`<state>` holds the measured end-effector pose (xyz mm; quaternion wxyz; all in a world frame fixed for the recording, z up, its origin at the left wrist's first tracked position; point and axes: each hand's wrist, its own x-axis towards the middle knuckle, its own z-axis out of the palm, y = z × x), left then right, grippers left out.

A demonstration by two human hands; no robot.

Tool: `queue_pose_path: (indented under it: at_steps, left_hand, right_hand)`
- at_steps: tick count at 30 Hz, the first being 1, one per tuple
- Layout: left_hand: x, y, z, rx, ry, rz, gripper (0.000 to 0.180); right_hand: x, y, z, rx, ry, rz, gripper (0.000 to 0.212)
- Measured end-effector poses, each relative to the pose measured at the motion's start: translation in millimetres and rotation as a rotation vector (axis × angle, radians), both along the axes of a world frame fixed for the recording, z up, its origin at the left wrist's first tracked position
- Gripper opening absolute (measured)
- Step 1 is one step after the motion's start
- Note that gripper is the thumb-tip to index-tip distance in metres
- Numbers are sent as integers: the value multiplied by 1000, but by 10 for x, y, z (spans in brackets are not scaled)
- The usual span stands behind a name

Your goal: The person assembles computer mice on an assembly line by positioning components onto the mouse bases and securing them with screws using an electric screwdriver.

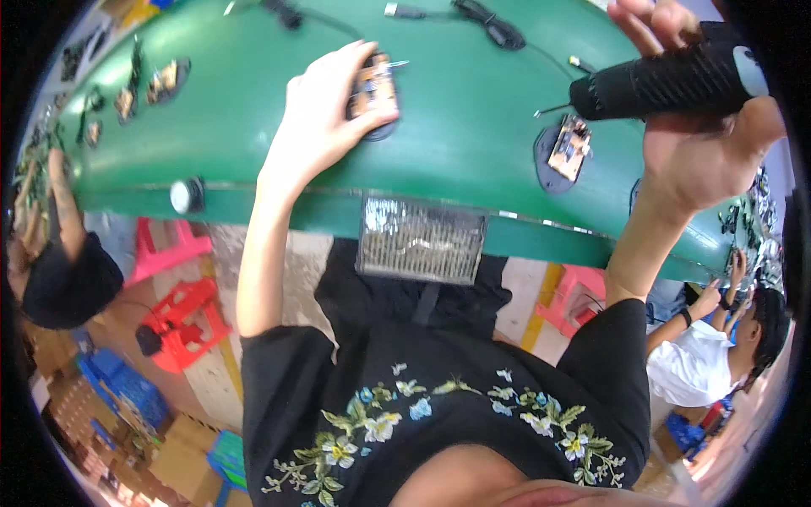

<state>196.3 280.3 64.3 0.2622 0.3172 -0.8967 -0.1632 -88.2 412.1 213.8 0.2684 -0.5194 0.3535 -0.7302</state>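
Note:
My left hand (325, 110) is closed around a mouse base (374, 93), a dark oval shell with a tan circuit board in it, on the green table. Its thumb and fingers grip the two sides. In my right hand (697, 156), raised over the table's right side, lies a black electric screwdriver (659, 87). The thumb is on the near side of the tool, and fingers show beyond it. The thin bit points left, close to a second mouse base (564, 155) with an exposed board, but apart from it.
A shallow box (422, 241) with rows of small slots sits at the table's front edge. Cables with plugs (490, 24) lie at the back. More mouse bases (166, 82) and a white-topped round container (187, 195) are leftward. Other people (705, 346) work at both sides.

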Motion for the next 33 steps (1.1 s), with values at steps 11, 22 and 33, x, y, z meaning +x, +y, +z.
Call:
queue_pose_path:
  at_steps: [11,22,33]
  left_hand:
    - [380,983,273,248,101,-167,43]
    - [380,1213,76,231,77,-149,25]
    - [319,1146,-53,170,197,-209,29]
  right_hand:
    - [125,-162,-211,31,30,233,81]
    - [285,-338,-297,35,51,355,78]
    - [342,-467,-402,74,99,458,77]
